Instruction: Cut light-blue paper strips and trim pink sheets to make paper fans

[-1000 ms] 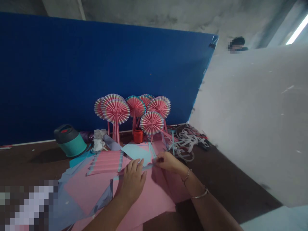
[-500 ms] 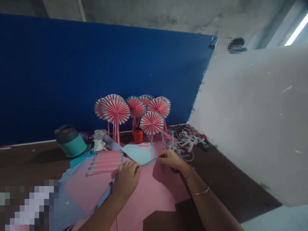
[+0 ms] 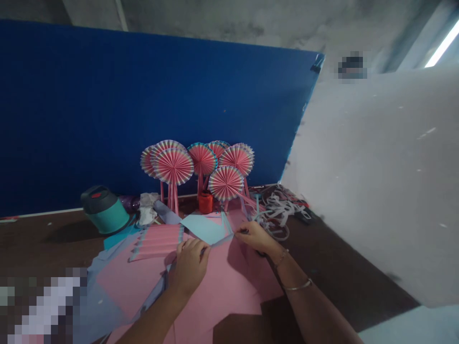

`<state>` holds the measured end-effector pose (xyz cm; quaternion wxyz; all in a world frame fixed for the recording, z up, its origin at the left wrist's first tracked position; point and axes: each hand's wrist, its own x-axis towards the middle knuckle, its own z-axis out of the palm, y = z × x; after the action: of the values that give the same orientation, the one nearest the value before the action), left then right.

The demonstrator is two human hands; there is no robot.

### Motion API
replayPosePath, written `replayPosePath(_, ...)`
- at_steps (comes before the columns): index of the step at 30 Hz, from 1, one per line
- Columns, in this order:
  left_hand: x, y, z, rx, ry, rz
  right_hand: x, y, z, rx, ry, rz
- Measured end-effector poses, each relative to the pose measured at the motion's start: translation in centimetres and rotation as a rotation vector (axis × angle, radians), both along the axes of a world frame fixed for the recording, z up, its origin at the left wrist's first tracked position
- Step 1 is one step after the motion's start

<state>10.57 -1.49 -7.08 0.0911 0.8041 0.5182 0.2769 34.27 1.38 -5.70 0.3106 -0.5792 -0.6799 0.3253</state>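
A pink sheet of paper [image 3: 229,272] with a narrow bluish strip along its far edge lies in front of me. At the left end of that edge, my left hand [image 3: 192,263] pinches the paper between thumb and curled fingers. My right hand [image 3: 254,236] grips the same edge farther right, thumb against fingertips. A pleated pink sheet with pale blue edges [image 3: 159,239] rests just beyond my left hand. Light blue paper [image 3: 204,228] lies behind the held edge. More pink and lavender sheets [image 3: 129,282] spread out at the left.
Several round pink pleated paper fans [image 3: 174,167] stand at the back against a blue partition [image 3: 107,105]. A red container [image 3: 205,202] sits among them. White strips [image 3: 281,208] are tangled at the right. A teal and dark grey jug [image 3: 109,215] stands at the left. A white panel [image 3: 376,167] borders the right.
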Motion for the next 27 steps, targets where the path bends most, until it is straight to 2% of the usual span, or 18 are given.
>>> replayPosePath(5,-0.3,0.5,0.1,0.016,-0.089,0.084,0.9,1.1,-0.5,0.109,0.226,-0.211)
replayPosePath(8,-0.6,0.9,0.0,-0.048,-0.195,0.108,1.1,1.4,-0.5,0.205,0.276,-0.316)
replayPosePath(16,-0.5,1.0,-1.0,-0.388,-0.454,0.056,-0.1,1.6,-1.6,0.416,0.183,-0.254)
replayPosePath(22,-0.8,1.6,-0.3,-0.638,-0.781,-0.008,0.0,2.3,-2.5,0.340,0.169,-0.222)
replayPosePath(25,-1.3,1.8,0.2,-0.773,-0.907,-0.021,-0.2,2.6,-2.9,0.308,0.130,-0.305)
replayPosePath(27,-1.6,2.0,0.4,-0.868,-0.979,-0.008,-0.2,2.7,-2.8,0.358,0.076,-0.386)
